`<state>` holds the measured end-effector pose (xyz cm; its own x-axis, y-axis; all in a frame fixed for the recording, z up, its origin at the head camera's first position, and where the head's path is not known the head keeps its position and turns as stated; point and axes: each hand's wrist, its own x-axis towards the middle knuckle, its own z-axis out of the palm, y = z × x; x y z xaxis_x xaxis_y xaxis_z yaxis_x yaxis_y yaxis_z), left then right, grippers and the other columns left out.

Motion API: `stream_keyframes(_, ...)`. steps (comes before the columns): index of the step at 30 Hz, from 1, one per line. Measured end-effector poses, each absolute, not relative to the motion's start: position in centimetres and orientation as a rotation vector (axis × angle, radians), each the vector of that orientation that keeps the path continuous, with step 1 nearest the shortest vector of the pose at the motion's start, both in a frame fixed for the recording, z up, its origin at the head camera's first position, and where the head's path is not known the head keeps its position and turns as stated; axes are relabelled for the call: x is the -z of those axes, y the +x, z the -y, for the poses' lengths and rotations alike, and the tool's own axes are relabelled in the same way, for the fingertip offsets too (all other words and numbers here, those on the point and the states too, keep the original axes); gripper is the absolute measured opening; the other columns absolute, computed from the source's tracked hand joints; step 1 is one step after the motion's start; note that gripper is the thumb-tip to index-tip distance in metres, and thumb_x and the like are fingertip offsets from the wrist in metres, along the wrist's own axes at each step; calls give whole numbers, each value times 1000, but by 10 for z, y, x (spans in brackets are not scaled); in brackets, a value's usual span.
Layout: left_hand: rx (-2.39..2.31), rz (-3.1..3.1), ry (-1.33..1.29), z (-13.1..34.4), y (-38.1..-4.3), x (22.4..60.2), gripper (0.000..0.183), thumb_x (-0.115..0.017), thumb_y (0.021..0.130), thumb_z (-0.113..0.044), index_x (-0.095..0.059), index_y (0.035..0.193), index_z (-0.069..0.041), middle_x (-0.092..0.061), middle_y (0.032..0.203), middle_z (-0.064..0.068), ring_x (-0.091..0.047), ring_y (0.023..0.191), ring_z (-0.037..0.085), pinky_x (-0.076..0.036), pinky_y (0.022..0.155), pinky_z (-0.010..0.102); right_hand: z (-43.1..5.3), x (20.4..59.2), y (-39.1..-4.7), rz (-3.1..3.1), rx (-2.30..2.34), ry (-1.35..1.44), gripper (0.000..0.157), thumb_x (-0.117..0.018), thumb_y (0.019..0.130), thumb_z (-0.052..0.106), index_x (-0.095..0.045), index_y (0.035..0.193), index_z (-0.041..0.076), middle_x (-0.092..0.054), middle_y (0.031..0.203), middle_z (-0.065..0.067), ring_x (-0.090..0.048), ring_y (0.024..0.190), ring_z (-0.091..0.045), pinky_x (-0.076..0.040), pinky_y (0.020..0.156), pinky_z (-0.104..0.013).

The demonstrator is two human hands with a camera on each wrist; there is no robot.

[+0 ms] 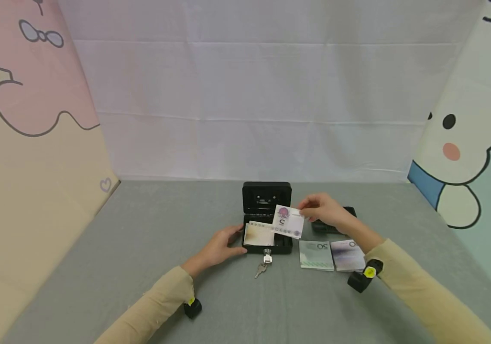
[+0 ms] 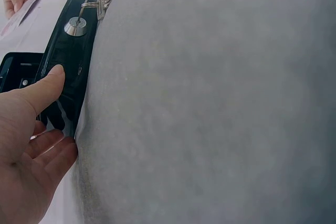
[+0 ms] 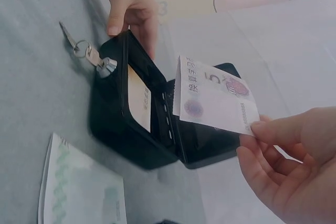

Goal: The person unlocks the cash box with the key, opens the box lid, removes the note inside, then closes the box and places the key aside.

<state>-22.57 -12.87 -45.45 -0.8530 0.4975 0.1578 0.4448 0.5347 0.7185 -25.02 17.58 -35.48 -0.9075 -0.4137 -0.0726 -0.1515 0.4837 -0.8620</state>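
Grey cloth [image 1: 232, 306] is spread beneath a black cash box [image 1: 280, 250], whose hinged lid [image 1: 267, 197] is raised at twelve o'clock. A yellowish banknote [image 1: 258, 234] is laid inside, towards nine o'clock. At the box's six o'clock side a silver lock [image 2: 75, 27] is fitted, and from it a ring of keys [image 1: 261, 269] is trailed onto the cloth.

The box is touched at eight to nine o'clock by the left hand [image 1: 219, 246]: its thumb is placed against the front wall, and its fingers are kept loose and uncurled along the side. By the right hand [image 1: 324, 210], at two o'clock, a folded pale-purple banknote [image 1: 287, 222] marked 5 is pinched at one edge between thumb and fingers. This note is held tilted above the box opening; whether the yellowish note is touched by it cannot be told.

Near four o'clock, a green banknote [image 1: 316, 258] marked 50 is laid on the cloth just beside a purple banknote [image 1: 346, 258], which is partly covered by the right arm. At three o'clock, a dark object [image 1: 323, 228] is partly hidden by the right hand, so what it is cannot be told.
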Motion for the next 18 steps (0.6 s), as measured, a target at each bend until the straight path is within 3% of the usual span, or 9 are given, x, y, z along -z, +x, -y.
stream_keyframes(12,-1183,-2711,797,130,-226,455,68,-71,79,-18,-39,133,7,-45,132,21,-48,116,31,-46,92,39,-235,348,-237,-2514,1342,-466,23,-55,90,10,-57,103,-8,-60,95,-13,-57,82,-16,-54,74,-39)
stream_keyframes(18,-1187,-2700,808,130,-225,452,68,-71,80,-19,-39,132,8,-45,131,23,-49,115,33,-47,91,40,-270,349,-229,-2533,1261,-375,25,-57,90,14,-58,103,-7,-60,93,-11,-56,82,-17,-54,72,-34)
